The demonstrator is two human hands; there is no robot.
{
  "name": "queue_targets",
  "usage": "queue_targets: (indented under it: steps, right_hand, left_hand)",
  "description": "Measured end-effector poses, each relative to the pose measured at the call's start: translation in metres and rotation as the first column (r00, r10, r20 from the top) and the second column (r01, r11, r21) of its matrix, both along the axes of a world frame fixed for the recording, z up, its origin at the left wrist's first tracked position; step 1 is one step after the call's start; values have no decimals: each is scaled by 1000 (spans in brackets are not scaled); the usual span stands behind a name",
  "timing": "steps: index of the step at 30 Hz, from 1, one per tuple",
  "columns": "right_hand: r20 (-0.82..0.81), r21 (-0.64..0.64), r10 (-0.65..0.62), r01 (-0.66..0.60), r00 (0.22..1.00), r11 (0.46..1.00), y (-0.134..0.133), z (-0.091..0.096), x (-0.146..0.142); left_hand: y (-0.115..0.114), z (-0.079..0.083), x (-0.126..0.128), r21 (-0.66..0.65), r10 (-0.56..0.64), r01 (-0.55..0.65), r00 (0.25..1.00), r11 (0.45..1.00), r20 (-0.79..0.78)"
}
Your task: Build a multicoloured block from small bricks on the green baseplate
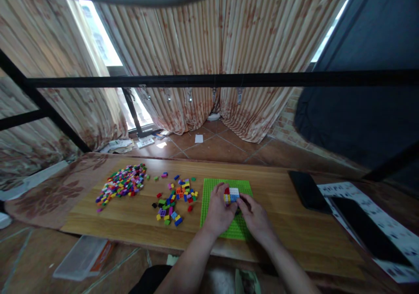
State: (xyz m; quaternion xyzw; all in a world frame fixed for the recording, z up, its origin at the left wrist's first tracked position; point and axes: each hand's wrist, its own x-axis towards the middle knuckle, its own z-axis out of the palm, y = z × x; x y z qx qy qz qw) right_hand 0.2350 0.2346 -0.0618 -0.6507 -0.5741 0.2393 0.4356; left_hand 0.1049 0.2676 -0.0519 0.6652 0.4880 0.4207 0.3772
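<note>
Over a green baseplate (207,198) on the wooden table, my two hands close in on a small block build (233,192) of white, red, light blue and yellow bricks. My left hand (218,213) grips it from the left, thumb at its near side and fingers curled along its far left. From the right, my right hand (253,215) pinches the near right corner with thumb and forefinger. The underside of the build is hidden, so I cannot tell whether it touches the plate. Something small and dark shows beneath it, between the hands.
Left of the baseplate lie scattered loose bricks (172,206), with a bigger pile of small bricks (126,180) further left. A black tablet-like slab (309,191) and a dark phone-like device (368,228) on a printed sheet (343,189) lie right. A black bar (196,81) crosses beyond the table.
</note>
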Motion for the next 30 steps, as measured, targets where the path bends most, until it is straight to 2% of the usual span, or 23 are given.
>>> queue_targets:
  steps: [3, 7, 10, 12, 14, 17, 20, 23, 25, 30]
  right_hand:
    - [-6, -29, 4, -4, 1000, 1000, -2, -3, -2]
    - [38, -47, -38, 40, 999, 998, -7, 1, 0]
    - [182, 42, -152, 147, 971, 988, -7, 16, -2]
    - [283, 149, -157, 118, 946, 982, -6, 28, -11]
    - [417, 201, -133, 52, 899, 978, -6, 35, -25]
    - [592, 175, -28, -95, 805, 980, -5, 28, -47]
    - [680, 51, 126, -219, 722, 974, -2, 9, -58]
    - [714, 44, 134, -234, 687, 971, 3, -5, -56]
    - [722, 66, 111, -227, 683, 972, 4, -6, -53]
    - [694, 194, 16, -208, 719, 959, -9, 15, -63]
  left_hand:
    - [0, -6, -1, -149, 83, -49, 969, 988, 232]
    - [-2, 5, -6, -421, 282, -40, 798, 906, 532]
    - [-5, 22, -11, -533, 347, 25, 732, 846, 586]
    - [-7, 31, -14, -596, 387, 50, 716, 801, 581]
    - [-8, 36, -16, -641, 418, 64, 709, 765, 569]
    - [-5, 35, -22, -653, 463, 5, 701, 757, 542]
    - [2, 32, -33, -613, 505, -128, 707, 779, 494]
    - [6, 32, -50, -561, 526, -217, 704, 799, 477]
    - [5, 33, -61, -521, 521, -243, 696, 818, 493]
    - [-13, 33, -82, -472, 505, -262, 689, 842, 519]
